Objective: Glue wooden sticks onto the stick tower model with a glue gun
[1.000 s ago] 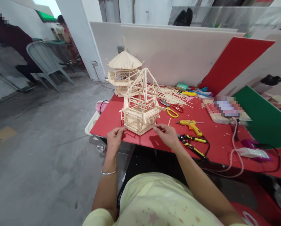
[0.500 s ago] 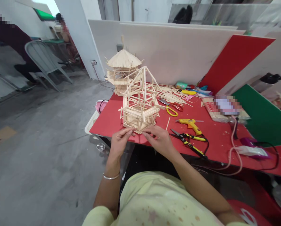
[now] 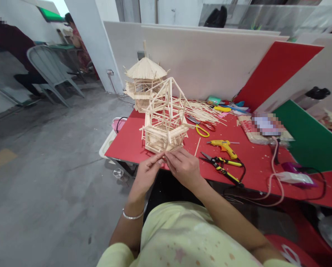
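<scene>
A: Where are the hands now?
B: The bare left hand (image 3: pixel 149 173) and the bare right hand (image 3: pixel 185 167) have come together, fingertips meeting at the front corner of the base of the pale, open-framed wooden-stick pagoda (image 3: pixel 156 132). A second ago they were apart, one at each side of that base.
A: Are they gripping anything?
B: Thumb and fingers are drawn together on both — whether a piece is pinched between them, I cannot tell.
A: And the pagoda, has it moved?
B: No, it stands upright near the front edge of the red flat-topped table (image 3: pixel 124 141), before the pale stick pagoda with a cone-shaped roof (image 3: pixel 146 69).
A: Anything else different?
B: The black-and-yellow long-handled metal cutter (image 3: pixel 221 167) shows its blades — the right hand hid them earlier.
</scene>
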`<state>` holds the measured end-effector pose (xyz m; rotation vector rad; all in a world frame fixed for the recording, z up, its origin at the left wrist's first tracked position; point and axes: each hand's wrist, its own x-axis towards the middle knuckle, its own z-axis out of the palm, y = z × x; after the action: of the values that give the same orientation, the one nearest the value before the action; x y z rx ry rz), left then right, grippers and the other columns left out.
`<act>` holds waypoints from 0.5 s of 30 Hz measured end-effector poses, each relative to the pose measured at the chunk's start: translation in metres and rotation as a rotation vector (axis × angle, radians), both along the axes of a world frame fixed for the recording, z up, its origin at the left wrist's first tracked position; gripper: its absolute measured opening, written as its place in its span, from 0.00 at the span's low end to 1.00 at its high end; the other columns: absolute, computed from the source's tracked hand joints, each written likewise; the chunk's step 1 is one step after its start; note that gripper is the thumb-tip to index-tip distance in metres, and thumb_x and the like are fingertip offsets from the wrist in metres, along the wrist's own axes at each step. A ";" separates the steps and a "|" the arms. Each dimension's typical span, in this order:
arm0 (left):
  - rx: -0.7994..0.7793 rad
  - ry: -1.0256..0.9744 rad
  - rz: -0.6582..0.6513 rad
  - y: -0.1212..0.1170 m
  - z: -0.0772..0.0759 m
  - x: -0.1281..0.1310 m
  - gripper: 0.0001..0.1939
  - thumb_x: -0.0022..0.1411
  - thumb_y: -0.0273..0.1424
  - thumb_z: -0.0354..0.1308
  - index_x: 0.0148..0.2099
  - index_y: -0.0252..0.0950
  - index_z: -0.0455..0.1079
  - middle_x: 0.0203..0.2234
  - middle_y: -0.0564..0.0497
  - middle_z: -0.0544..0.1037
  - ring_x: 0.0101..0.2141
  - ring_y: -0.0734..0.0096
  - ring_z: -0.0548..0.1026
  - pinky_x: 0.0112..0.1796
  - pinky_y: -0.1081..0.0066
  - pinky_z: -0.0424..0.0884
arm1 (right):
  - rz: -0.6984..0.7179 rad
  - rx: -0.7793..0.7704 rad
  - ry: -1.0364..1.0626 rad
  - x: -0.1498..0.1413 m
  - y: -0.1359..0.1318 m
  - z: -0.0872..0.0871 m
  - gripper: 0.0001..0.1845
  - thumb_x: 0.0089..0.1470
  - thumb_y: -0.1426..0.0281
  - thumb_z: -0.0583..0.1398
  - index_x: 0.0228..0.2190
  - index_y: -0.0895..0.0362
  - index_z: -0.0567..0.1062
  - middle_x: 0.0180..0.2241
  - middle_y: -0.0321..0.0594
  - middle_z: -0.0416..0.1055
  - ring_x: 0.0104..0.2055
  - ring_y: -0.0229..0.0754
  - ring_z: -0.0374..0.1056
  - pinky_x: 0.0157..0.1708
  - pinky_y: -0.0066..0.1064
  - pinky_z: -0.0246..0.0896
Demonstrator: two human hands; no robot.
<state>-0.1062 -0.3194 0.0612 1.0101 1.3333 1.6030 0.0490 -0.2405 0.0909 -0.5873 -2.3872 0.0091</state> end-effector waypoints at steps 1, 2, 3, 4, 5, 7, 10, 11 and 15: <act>0.002 0.011 -0.002 0.000 0.001 0.002 0.20 0.63 0.37 0.65 0.56 0.39 0.79 0.53 0.44 0.81 0.55 0.56 0.78 0.59 0.58 0.72 | -0.004 0.001 -0.001 0.000 0.000 -0.001 0.13 0.67 0.71 0.57 0.50 0.56 0.79 0.41 0.47 0.81 0.43 0.47 0.73 0.45 0.39 0.67; 0.007 0.020 -0.007 0.000 0.002 0.004 0.20 0.63 0.37 0.65 0.57 0.39 0.79 0.55 0.44 0.80 0.57 0.55 0.77 0.60 0.56 0.71 | -0.011 0.005 0.002 0.001 0.000 -0.001 0.14 0.67 0.71 0.57 0.50 0.56 0.79 0.41 0.47 0.81 0.43 0.47 0.73 0.45 0.39 0.67; 0.013 0.031 -0.012 0.000 0.002 0.005 0.21 0.63 0.37 0.64 0.57 0.39 0.78 0.55 0.44 0.80 0.57 0.55 0.76 0.61 0.56 0.70 | -0.020 0.013 0.003 0.001 0.000 -0.002 0.14 0.67 0.71 0.57 0.50 0.56 0.79 0.40 0.47 0.81 0.43 0.47 0.73 0.44 0.39 0.67; 0.017 0.048 -0.019 0.000 0.002 0.006 0.21 0.64 0.37 0.64 0.57 0.39 0.78 0.55 0.44 0.80 0.57 0.55 0.76 0.61 0.55 0.69 | -0.032 0.025 0.004 0.001 0.000 -0.003 0.13 0.67 0.71 0.57 0.49 0.56 0.79 0.40 0.47 0.81 0.43 0.47 0.73 0.44 0.39 0.67; 0.022 0.071 -0.024 0.000 0.002 0.007 0.20 0.64 0.36 0.63 0.57 0.39 0.78 0.55 0.44 0.80 0.57 0.55 0.76 0.62 0.55 0.69 | -0.045 0.040 0.006 0.002 0.000 -0.004 0.13 0.66 0.71 0.57 0.47 0.56 0.80 0.39 0.46 0.81 0.42 0.47 0.73 0.44 0.39 0.67; 0.033 0.129 -0.028 0.000 0.000 0.008 0.19 0.65 0.35 0.62 0.57 0.39 0.78 0.55 0.44 0.79 0.57 0.55 0.77 0.61 0.54 0.70 | -0.062 0.065 0.010 0.002 0.001 -0.005 0.11 0.66 0.71 0.58 0.45 0.57 0.80 0.38 0.46 0.81 0.41 0.46 0.73 0.43 0.38 0.66; 0.036 0.211 -0.005 0.001 -0.003 0.010 0.19 0.65 0.35 0.62 0.57 0.40 0.79 0.55 0.43 0.79 0.56 0.54 0.77 0.55 0.57 0.75 | -0.067 0.058 0.030 0.005 0.002 -0.005 0.10 0.65 0.71 0.59 0.43 0.58 0.80 0.37 0.44 0.81 0.39 0.46 0.73 0.41 0.37 0.65; 0.031 0.229 0.006 0.001 -0.003 0.011 0.18 0.65 0.35 0.62 0.56 0.40 0.79 0.55 0.43 0.80 0.56 0.53 0.77 0.52 0.59 0.77 | -0.066 0.039 0.040 0.006 0.002 -0.005 0.10 0.65 0.71 0.59 0.43 0.58 0.80 0.37 0.44 0.81 0.39 0.46 0.72 0.41 0.37 0.65; 0.024 0.280 0.027 0.005 -0.004 0.014 0.16 0.63 0.34 0.63 0.52 0.40 0.81 0.49 0.44 0.83 0.49 0.57 0.80 0.45 0.65 0.78 | -0.055 -0.090 0.139 0.010 0.003 -0.005 0.07 0.63 0.72 0.60 0.39 0.56 0.80 0.36 0.42 0.81 0.39 0.44 0.73 0.41 0.35 0.66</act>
<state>-0.0919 -0.3145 0.0572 1.2723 1.5207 1.5411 0.0595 -0.2376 0.0857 -0.6724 -2.2447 0.1302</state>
